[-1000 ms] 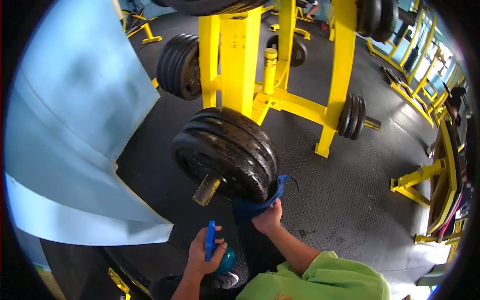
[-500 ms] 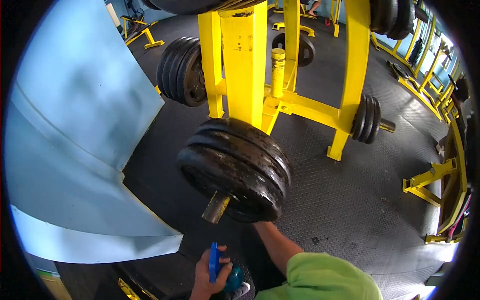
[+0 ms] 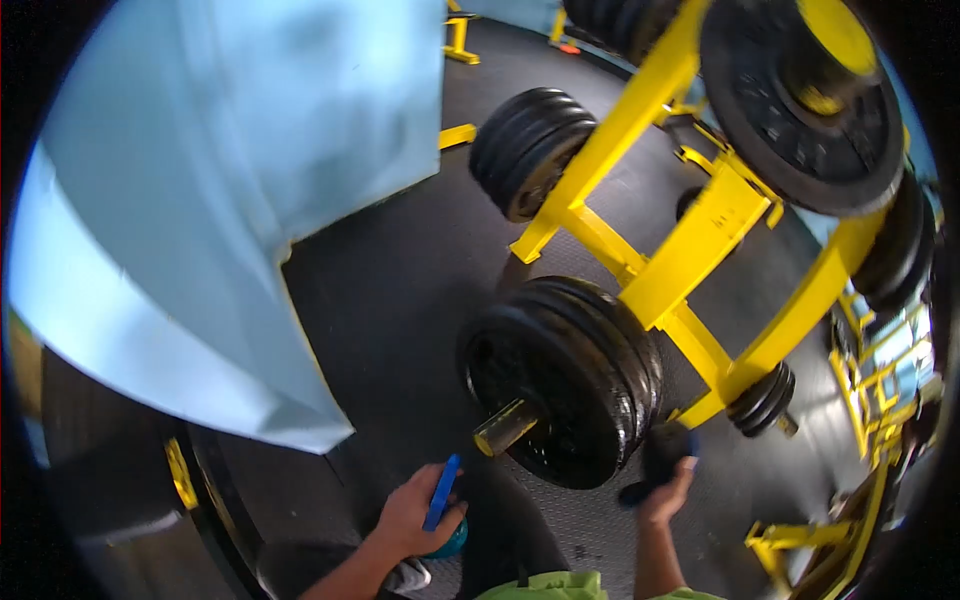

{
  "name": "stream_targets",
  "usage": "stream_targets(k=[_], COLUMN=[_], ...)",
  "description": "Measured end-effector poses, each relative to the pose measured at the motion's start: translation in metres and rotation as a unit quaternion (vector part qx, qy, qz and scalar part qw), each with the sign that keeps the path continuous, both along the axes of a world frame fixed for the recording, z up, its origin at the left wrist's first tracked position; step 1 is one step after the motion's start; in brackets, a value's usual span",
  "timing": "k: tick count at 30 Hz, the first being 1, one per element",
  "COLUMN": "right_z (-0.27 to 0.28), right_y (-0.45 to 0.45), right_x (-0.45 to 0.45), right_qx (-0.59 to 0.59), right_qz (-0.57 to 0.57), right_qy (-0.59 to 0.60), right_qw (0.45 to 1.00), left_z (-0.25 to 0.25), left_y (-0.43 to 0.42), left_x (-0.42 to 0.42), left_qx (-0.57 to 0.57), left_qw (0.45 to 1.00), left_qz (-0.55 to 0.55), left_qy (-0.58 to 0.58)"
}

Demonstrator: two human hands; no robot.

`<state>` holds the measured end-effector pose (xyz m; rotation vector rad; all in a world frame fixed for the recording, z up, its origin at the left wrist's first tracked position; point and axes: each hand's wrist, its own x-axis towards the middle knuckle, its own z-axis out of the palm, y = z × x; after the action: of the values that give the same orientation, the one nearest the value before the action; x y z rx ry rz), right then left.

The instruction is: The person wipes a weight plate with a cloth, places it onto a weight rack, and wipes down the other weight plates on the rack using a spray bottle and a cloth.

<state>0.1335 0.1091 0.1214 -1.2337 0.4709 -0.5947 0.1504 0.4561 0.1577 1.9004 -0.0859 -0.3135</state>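
Note:
My left hand (image 3: 415, 512), low in the view, is closed around a bottle with a blue handle (image 3: 442, 493) and a teal body (image 3: 452, 541). To the right, my right hand (image 3: 668, 495) holds a dark blue cloth (image 3: 668, 452), partly blurred, beside the lower right edge of the black weight plates (image 3: 560, 380). Several of these plates sit on a peg (image 3: 505, 427) of the yellow rack (image 3: 700, 240). The peg's worn metal end points toward my left hand.
A light blue wall (image 3: 330, 110) with a jutting lower edge fills the left. More plates (image 3: 535, 150) hang on the rack's far side, and a large plate (image 3: 745, 110) sticks out at upper right. Yellow gym machines (image 3: 810, 540) stand at lower right.
The view has turned, so the rack looks tilted and further right. My right hand, hidden behind the plates half a second ago, now shows to their right with the cloth. My left hand still holds the bottle.

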Motion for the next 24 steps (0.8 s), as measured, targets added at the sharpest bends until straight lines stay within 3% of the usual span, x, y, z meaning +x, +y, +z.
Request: stream_targets(k=[2, 3, 4, 5, 6, 7, 9, 11, 13, 15, 16, 18, 21, 23, 24], right_z=[0.059, 0.082, 0.098, 0.116, 0.132, 0.162, 0.164, 0.150, 0.134, 0.063, 0.040, 0.013, 0.097, 0.107, 0.118], right_y=[0.004, 0.007, 0.013, 0.025, 0.076, 0.118, 0.141, 0.158, 0.187, 0.190, 0.196, 0.224, 0.255, 0.241, 0.260], right_x=[0.023, 0.034, 0.059, 0.091, 0.124, 0.149, 0.194, 0.252, 0.299, 0.351, 0.363, 0.378, 0.302, 0.311, 0.303], right_qx=[-0.155, -0.166, -0.369, -0.550, -0.659, -0.734, -0.710, -0.711, -0.626, -0.545, -0.550, -0.682, -0.770, -0.738, -0.688], right_qz=[0.058, 0.139, 0.206, 0.249, 0.163, 0.266, 0.329, 0.422, 0.510, 0.468, 0.470, 0.573, 0.531, 0.546, 0.481], right_qy=[-0.098, -0.079, 0.070, 0.208, 0.129, 0.250, 0.277, 0.333, 0.443, 0.560, 0.556, 0.436, 0.340, 0.377, 0.508], right_qw=[0.981, 0.973, 0.904, 0.770, 0.723, 0.573, 0.558, 0.453, 0.389, 0.412, 0.409, 0.128, 0.092, 0.124, 0.195], left_z=[0.002, 0.002, 0.001, 0.002, 0.006, 0.009, 0.014, 0.021, 0.026, 0.026, 0.022, 0.022, 0.028, 0.038, 0.042], left_y=[0.004, 0.004, 0.003, 0.003, 0.004, 0.003, 0.005, 0.008, 0.012, 0.012, 0.012, 0.015, 0.013, 0.018, 0.019], left_x=[0.003, 0.003, 0.006, 0.008, 0.010, 0.012, 0.017, 0.016, 0.016, 0.016, 0.018, 0.022, 0.026, 0.029, 0.028], left_qx=[0.052, 0.037, 0.064, 0.095, 0.085, 0.085, 0.074, 0.079, 0.068, 0.068, 0.078, 0.088, 0.112, 0.136, 0.131], left_qw=[0.996, 0.998, 0.994, 0.988, 0.989, 0.991, 0.994, 0.993, 0.995, 0.995, 0.994, 0.994, 0.990, 0.987, 0.989], left_qz=[-0.053, -0.035, -0.058, -0.081, -0.064, -0.061, -0.040, -0.052, -0.043, -0.035, -0.033, -0.019, -0.004, -0.041, -0.038], left_qy=[-0.040, -0.037, -0.065, -0.095, -0.099, -0.089, -0.076, -0.069, -0.061, -0.062, -0.063, -0.067, -0.084, -0.069, -0.061])
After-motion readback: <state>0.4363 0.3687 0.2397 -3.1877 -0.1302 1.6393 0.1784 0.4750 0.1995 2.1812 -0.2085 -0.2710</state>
